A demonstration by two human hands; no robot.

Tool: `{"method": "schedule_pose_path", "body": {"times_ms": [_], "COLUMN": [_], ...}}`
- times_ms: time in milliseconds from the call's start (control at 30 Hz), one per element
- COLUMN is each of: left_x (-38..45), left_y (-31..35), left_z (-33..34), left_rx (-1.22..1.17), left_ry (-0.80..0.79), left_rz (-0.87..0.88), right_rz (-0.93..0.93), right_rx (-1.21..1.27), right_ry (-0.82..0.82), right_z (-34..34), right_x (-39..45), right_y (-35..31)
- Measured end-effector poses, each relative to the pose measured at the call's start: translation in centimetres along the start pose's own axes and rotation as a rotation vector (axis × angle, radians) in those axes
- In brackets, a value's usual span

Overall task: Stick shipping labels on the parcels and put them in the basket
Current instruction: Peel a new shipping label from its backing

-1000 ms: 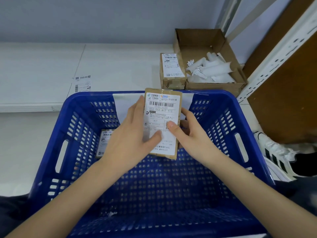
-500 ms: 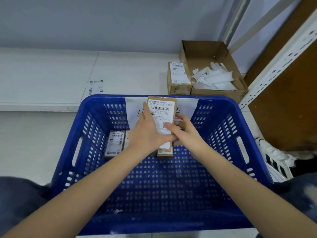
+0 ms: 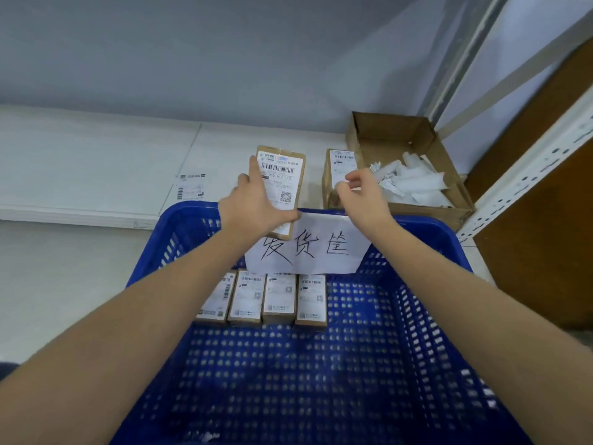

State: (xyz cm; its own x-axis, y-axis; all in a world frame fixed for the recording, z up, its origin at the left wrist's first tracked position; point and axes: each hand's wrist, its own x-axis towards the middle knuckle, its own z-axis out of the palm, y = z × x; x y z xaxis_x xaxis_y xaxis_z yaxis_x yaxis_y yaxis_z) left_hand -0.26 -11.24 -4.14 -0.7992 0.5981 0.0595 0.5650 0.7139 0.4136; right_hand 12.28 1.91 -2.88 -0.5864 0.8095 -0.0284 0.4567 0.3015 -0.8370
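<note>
My left hand grips a brown labelled parcel, holding it upright above the far rim of the blue basket. My right hand hovers to its right, fingers curled and apart, holding nothing, just in front of another labelled parcel that lies on the white surface. Several labelled parcels lie in a row on the basket floor below a white paper sign with handwritten characters.
An open cardboard box with white label backing scraps stands at the back right. A loose shipping label lies on the white platform at left. A white perforated shelf post and brown panel stand at right.
My right hand has let go of the parcel and moved right. My left hand has raised the parcel toward the basket's far rim. The view has tilted up, showing the row of parcels.
</note>
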Motion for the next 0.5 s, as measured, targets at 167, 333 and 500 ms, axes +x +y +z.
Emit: {"method": "schedule_pose_path", "body": {"times_ms": [167, 333, 500], "left_x": [3.2, 6.7, 10.0], "left_y": [-0.9, -1.7, -1.6], "left_z": [0.1, 0.8, 1.9], "left_rx": [0.034, 0.094, 0.108], "left_ry": [0.036, 0.037, 0.038], "left_rz": [0.007, 0.028, -0.002], "right_rz": [-0.065, -0.115, -0.088], "right_rx": [-0.392, -0.642, -0.914], "right_ry": [0.045, -0.005, -0.039], "right_z": [-0.2, 1.4, 3.0], "right_x": [4.4, 7.3, 9.7], "right_y": [-1.1, -1.0, 0.1]}}
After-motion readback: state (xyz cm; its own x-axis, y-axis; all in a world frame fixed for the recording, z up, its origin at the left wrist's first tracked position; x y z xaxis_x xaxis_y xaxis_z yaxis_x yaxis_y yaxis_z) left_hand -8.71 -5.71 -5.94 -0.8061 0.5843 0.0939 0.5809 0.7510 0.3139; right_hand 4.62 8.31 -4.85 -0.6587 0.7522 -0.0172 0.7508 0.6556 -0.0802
